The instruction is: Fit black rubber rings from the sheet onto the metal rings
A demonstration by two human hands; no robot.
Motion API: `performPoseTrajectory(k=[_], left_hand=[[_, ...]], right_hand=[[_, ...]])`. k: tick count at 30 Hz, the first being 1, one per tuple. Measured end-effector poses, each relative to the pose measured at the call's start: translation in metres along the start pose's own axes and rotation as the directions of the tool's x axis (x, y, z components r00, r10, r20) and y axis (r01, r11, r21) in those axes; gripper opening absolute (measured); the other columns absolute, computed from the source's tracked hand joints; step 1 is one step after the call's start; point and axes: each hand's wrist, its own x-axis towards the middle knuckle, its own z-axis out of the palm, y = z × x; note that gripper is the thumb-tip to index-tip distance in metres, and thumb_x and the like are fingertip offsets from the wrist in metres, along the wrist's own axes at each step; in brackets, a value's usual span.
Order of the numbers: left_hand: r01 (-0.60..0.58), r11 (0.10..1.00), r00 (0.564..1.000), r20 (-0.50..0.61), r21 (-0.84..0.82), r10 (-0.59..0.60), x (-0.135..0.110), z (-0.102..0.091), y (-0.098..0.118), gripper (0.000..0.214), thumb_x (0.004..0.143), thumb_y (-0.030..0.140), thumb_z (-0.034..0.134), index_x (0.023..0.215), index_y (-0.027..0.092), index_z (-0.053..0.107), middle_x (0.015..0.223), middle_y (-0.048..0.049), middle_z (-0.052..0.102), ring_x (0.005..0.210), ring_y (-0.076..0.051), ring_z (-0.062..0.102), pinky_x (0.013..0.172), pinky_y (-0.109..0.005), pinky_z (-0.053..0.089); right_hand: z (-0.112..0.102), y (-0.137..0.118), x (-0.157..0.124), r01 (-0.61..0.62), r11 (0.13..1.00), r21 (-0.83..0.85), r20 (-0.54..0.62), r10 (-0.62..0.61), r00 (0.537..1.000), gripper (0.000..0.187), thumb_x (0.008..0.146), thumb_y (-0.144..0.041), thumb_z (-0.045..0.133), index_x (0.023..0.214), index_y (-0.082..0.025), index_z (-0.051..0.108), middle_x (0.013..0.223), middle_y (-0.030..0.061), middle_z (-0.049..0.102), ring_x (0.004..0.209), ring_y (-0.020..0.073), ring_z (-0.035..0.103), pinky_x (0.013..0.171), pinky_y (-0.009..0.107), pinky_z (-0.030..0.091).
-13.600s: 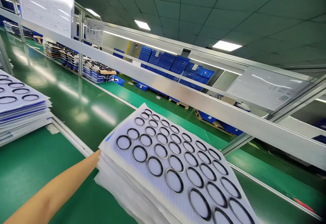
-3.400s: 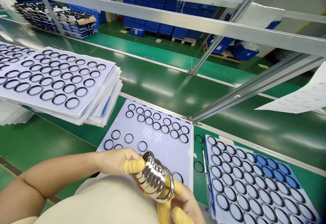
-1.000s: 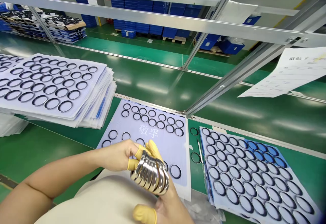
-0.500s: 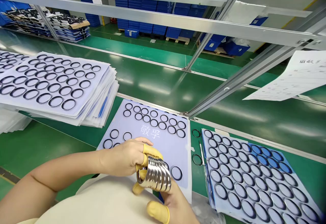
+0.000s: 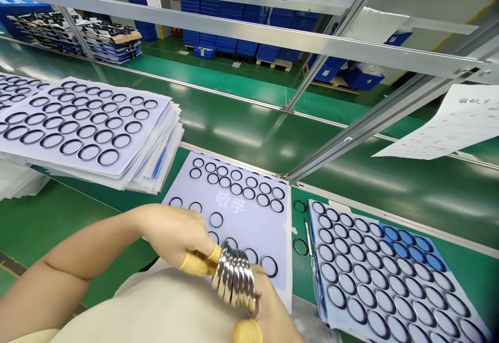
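My right hand [image 5: 268, 301], with a yellow finger cot at its lower end, holds a row of several shiny metal rings [image 5: 234, 275]. The rings stand on edge side by side, slightly fanned. At the left end of this row, my left hand [image 5: 181, 236] has its yellow-cotted fingers pinched at the outermost ring; its fingertips are partly hidden. Beneath both hands lies a pale sheet [image 5: 253, 228] with white characters, bearing dark-edged rings in two rows at the far side and more nearer my hands. My forearm and hands cover part of the near rings.
A tall stack of ring-covered sheets [image 5: 163, 140] stands on the left. Another ring-covered stack [image 5: 374, 260] lies on the right, beside a thin white stick [image 5: 307, 236] and two loose rings. Metal frame bars [image 5: 331, 119] cross behind, with a hanging paper [image 5: 452, 124].
My left hand has moved left and down from over the rings to their left end. The held row has tilted and spread slightly. More rings on the sheet now show.
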Motion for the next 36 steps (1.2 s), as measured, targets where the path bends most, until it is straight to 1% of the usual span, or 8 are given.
performPoseTrajectory(k=[2, 4, 7, 12, 17, 27, 32, 36], left_hand=[[-0.017, 0.97, 0.993, 0.106, -0.244, 0.044, 0.0, 0.0, -0.004, 0.006, 0.083, 0.026, 0.061, 0.077, 0.024, 0.06, 0.057, 0.0035, 0.062, 0.048, -0.012, 0.055, 0.048, -0.02, 0.042], [-0.005, 0.887, 0.977, 0.187, -0.462, 0.103, 0.003, 0.007, -0.011, 0.018, 0.084, 0.041, 0.062, 0.082, 0.023, 0.062, 0.058, 0.0019, 0.063, 0.05, -0.014, 0.058, 0.049, -0.021, 0.044], [0.021, 0.788, 0.96, 0.233, -0.615, 0.156, 0.008, 0.024, -0.02, 0.032, 0.084, 0.052, 0.058, 0.09, 0.021, 0.067, 0.061, 0.0, 0.066, 0.051, -0.015, 0.061, 0.051, -0.021, 0.048], [-0.031, 0.796, 0.99, 0.089, -0.604, 0.105, 0.012, 0.038, -0.018, 0.048, 0.09, 0.055, 0.047, 0.109, 0.015, 0.064, 0.088, -0.0085, 0.073, 0.063, -0.015, 0.066, 0.063, -0.022, 0.053], [-0.009, 0.692, 0.999, 0.026, -0.722, 0.04, 0.015, 0.038, -0.004, 0.062, 0.094, 0.061, 0.026, 0.109, 0.013, 0.06, 0.083, -0.0095, 0.073, 0.057, -0.013, 0.066, 0.061, -0.024, 0.053], [-0.01, 0.596, 0.999, 0.016, -0.803, 0.038, 0.019, 0.039, 0.002, 0.053, 0.096, 0.057, 0.026, 0.093, 0.014, 0.056, 0.066, -0.0049, 0.071, 0.052, -0.013, 0.066, 0.059, -0.024, 0.053], [-0.007, 0.614, 1.0, 0.009, -0.79, 0.023, 0.019, 0.041, 0.002, 0.055, 0.095, 0.06, 0.027, 0.092, 0.014, 0.057, 0.068, -0.006, 0.072, 0.056, -0.014, 0.067, 0.061, -0.025, 0.054], [0.006, 0.659, 1.0, -0.003, -0.752, -0.013, 0.019, 0.044, 0.001, 0.057, 0.093, 0.062, 0.031, 0.099, 0.013, 0.06, 0.08, -0.0085, 0.073, 0.065, -0.014, 0.068, 0.069, -0.025, 0.054]], right_hand=[[-0.001, -0.002, 0.001, -0.001, 0.996, -0.093, -0.038, -0.003, 0.999, 0.088, 0.051, -0.08, 0.068, 0.116, -0.021, 0.066, 0.118, 0.0123, 0.065, 0.117, 0.0391, 0.054, 0.102, 0.052, 0.041], [-0.003, -0.005, 0.004, 0.025, 0.99, -0.14, -0.01, -0.027, 1.0, 0.095, 0.048, -0.083, 0.067, 0.119, -0.021, 0.066, 0.123, 0.0128, 0.062, 0.121, 0.0401, 0.05, 0.106, 0.052, 0.036], [-0.005, -0.008, 0.009, 0.077, 0.983, -0.165, -0.01, -0.079, 0.997, 0.1, 0.047, -0.086, 0.063, 0.123, -0.02, 0.064, 0.128, 0.0148, 0.058, 0.125, 0.0399, 0.047, 0.108, 0.051, 0.034], [-0.004, -0.009, 0.01, 0.184, 0.973, -0.139, -0.01, -0.187, 0.982, 0.099, 0.05, -0.087, 0.059, 0.125, -0.023, 0.062, 0.125, 0.013, 0.061, 0.128, 0.0393, 0.044, 0.107, 0.049, 0.037], [-0.003, -0.012, 0.011, 0.213, 0.976, -0.045, 0.045, -0.211, 0.977, 0.086, 0.056, -0.083, 0.06, 0.119, -0.026, 0.066, 0.121, 0.0096, 0.064, 0.129, 0.0374, 0.045, 0.108, 0.048, 0.036], [0.008, 0.006, -0.001, 0.137, 0.97, 0.202, -0.048, -0.13, 0.99, 0.076, 0.066, -0.072, 0.065, 0.125, -0.024, 0.06, 0.122, 0.0121, 0.065, 0.13, 0.0323, 0.046, 0.109, 0.048, 0.034], [0.009, 0.004, -0.002, 0.099, 0.978, 0.184, -0.061, -0.09, 0.994, 0.085, 0.061, -0.08, 0.061, 0.123, -0.022, 0.061, 0.119, 0.0132, 0.066, 0.129, 0.0338, 0.047, 0.11, 0.049, 0.034], [0.008, 0.01, -0.004, 0.101, 0.987, 0.128, -0.055, -0.094, 0.994, 0.075, 0.07, -0.074, 0.059, 0.123, -0.021, 0.062, 0.115, 0.0135, 0.067, 0.125, 0.034, 0.051, 0.105, 0.048, 0.041]])
